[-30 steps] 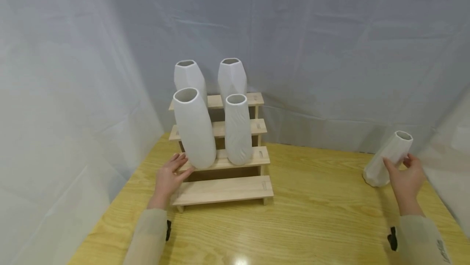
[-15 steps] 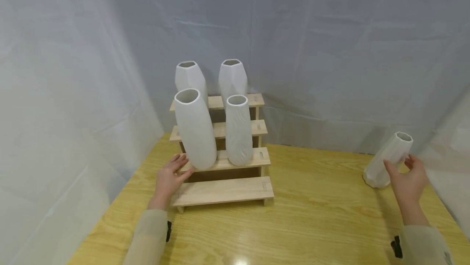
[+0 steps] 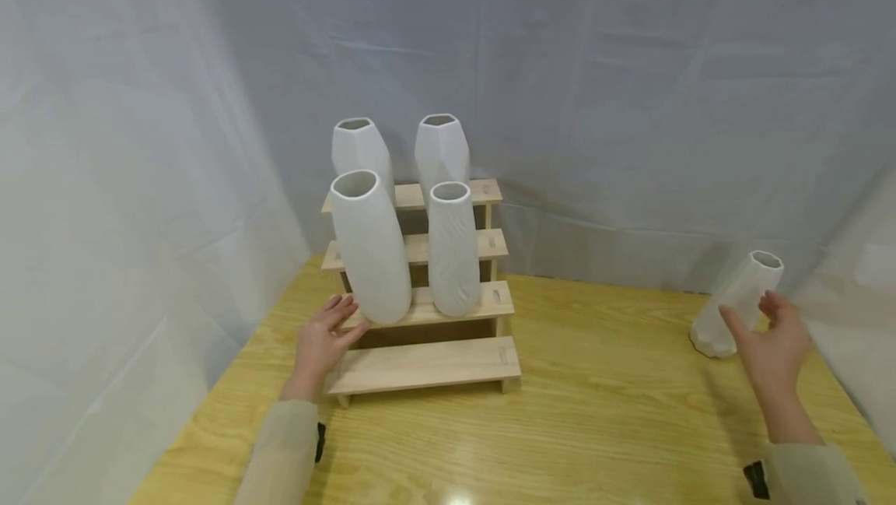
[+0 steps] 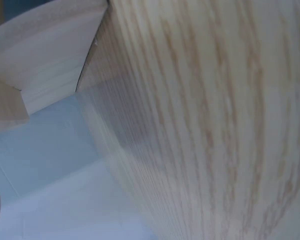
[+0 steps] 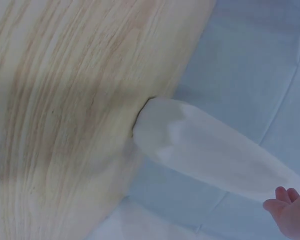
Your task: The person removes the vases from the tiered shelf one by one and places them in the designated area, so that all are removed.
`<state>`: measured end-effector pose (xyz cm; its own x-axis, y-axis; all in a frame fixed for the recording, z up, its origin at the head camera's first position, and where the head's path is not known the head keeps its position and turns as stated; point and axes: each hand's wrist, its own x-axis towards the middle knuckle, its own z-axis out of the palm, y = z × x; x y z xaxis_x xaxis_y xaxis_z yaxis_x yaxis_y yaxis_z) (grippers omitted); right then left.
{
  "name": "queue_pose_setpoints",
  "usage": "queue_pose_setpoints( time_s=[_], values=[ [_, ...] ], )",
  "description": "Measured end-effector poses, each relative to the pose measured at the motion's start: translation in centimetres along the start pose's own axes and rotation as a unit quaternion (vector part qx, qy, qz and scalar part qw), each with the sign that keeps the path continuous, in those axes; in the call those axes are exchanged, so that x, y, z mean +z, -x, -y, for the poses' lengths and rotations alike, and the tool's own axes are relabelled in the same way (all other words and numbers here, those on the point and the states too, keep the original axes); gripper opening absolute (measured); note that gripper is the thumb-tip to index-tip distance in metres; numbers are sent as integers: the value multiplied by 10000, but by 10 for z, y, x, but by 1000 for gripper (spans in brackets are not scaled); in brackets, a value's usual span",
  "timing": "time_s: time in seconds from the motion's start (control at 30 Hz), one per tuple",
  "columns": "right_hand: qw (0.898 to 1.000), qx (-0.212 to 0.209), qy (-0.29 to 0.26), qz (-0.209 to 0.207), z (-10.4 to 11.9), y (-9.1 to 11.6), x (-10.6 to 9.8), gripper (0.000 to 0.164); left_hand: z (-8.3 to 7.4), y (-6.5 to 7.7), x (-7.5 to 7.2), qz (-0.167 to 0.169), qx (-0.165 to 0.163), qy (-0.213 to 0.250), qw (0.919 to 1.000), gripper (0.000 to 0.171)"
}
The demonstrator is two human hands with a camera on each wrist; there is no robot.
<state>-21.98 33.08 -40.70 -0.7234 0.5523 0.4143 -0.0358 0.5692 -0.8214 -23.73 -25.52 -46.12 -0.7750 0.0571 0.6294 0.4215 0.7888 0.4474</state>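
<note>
In the head view my left hand (image 3: pixel 320 345) rests at the left end of a stepped wooden shelf (image 3: pixel 427 365), its fingertips beside the base of a tall smooth white vase (image 3: pixel 374 256). A white vase with a wavy relief (image 3: pixel 455 264) stands to its right on the same step. My right hand (image 3: pixel 775 345) is at the far right with thumb and fingers spread, holding nothing. Just beyond it a faceted white vase (image 3: pixel 731 306) stands on the table. In the right wrist view the fingertips (image 5: pixel 280 192) overlap the upper end of that vase (image 5: pixel 210 147).
Two angular white vases, one at left (image 3: pixel 360 151) and one at right (image 3: pixel 442 151), stand on the shelf's top step. The wood-grain table (image 3: pixel 602 412) runs back to a pale grey sheet (image 3: pixel 630 139). Another pale sheet (image 3: pixel 126 256) hangs at the left.
My right hand has let go of the faceted vase and drawn back slightly toward me, the vase staying in place. My left hand has stayed at the shelf.
</note>
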Motion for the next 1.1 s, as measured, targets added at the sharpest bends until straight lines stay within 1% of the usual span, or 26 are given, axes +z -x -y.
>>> queue_pose_setpoints(
  time_s=[0.1, 0.27, 0.43, 0.53, 0.67, 0.83, 1.0, 1.1],
  values=[
    [9999, -69, -26, 148, 5, 3, 4, 57, 0, 0, 0, 20, 16, -56, 10000, 42],
    [9981, -125, -67, 597, 16, 9, 10, 58, 1, 0, 0, 31, 43, -122, 9999, 42],
    [9945, -362, -162, 969, 30, 17, 20, 58, 0, -1, 0, 43, 47, -140, 9999, 42],
    [9921, -508, -282, 1108, 39, 22, 27, 58, 0, -1, 0, 33, 62, -74, 9999, 42],
    [9890, -583, -530, 1251, 51, 28, 37, 56, 1, 0, 0, -26, 141, -55, 9999, 42],
    [9826, -870, -643, 1510, 62, 34, 50, 58, 2, 1, 1, -49, 98, -34, 9999, 41],
    [9714, -1188, -822, 1886, 75, 40, 62, 61, 3, 1, 1, -47, 73, -75, 9999, 40],
    [9657, -1363, -875, 2028, 82, 45, 69, 62, 4, 1, 2, -74, 112, -134, 9998, 41]
  ],
)
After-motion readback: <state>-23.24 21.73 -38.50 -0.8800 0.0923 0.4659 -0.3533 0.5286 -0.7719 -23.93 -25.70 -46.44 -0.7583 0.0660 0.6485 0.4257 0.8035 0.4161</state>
